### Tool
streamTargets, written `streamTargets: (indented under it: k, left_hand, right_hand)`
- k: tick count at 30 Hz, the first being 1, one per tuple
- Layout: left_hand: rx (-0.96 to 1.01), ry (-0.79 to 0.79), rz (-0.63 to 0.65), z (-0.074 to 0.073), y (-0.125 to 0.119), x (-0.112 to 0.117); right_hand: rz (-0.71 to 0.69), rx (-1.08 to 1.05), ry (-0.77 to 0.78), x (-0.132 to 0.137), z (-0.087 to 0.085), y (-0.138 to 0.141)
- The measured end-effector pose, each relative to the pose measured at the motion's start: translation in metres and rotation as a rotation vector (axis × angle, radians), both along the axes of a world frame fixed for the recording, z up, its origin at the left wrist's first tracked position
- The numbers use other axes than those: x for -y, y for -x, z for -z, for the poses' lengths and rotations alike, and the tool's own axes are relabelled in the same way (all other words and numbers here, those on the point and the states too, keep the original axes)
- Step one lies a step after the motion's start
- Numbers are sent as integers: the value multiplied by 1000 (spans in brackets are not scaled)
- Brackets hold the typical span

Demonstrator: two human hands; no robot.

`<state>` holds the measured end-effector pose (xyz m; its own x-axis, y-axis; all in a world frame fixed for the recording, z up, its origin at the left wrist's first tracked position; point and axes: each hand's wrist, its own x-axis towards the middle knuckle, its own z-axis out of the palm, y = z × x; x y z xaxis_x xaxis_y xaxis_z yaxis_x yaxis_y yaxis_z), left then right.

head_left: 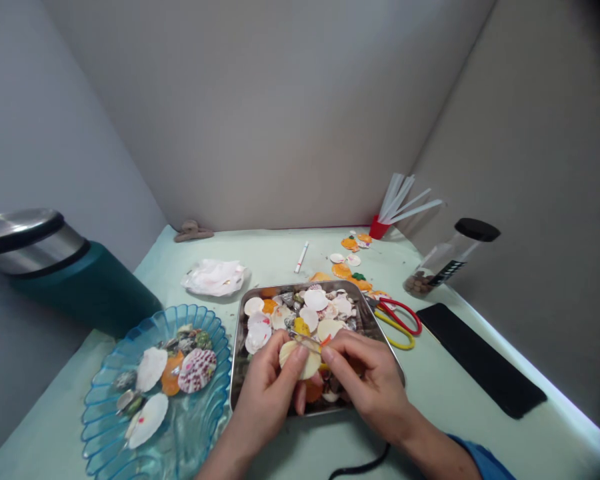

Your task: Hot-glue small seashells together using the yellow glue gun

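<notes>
My left hand grips a pale cream scallop shell between thumb and fingers, just above the metal tray. My right hand is pinched on a thin tool whose tip rests on that shell; what the tool is stays unclear. The square tray is heaped with several shells, white, orange, yellow and grey. Both hands hover over the tray's near half, and their fingers hide the shells below.
A blue glass dish with several shells sits at the left. Behind it lies a teal flask. Red and yellow scissors, a black pad, a jar, crumpled tissue, a red cup of white sticks and loose painted shells surround the tray.
</notes>
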<state>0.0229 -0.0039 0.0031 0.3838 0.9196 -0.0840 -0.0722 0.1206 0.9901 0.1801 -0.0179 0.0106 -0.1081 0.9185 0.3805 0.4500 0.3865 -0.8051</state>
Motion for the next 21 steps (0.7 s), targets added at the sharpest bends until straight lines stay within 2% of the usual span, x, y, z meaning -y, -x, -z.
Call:
streamTargets:
  k: [13,18,21]
  left_hand:
    - [1,-4,-3,2,1,0]
    - [45,14,-70,1,2,-2]
    - [102,34,-167,-1,5,-5]
  right_hand:
    - [-6,18,13,-1,0,1]
    - [-74,126,18,-4,0,-2]
    - [-104,244,-2,-8,-5,-10]
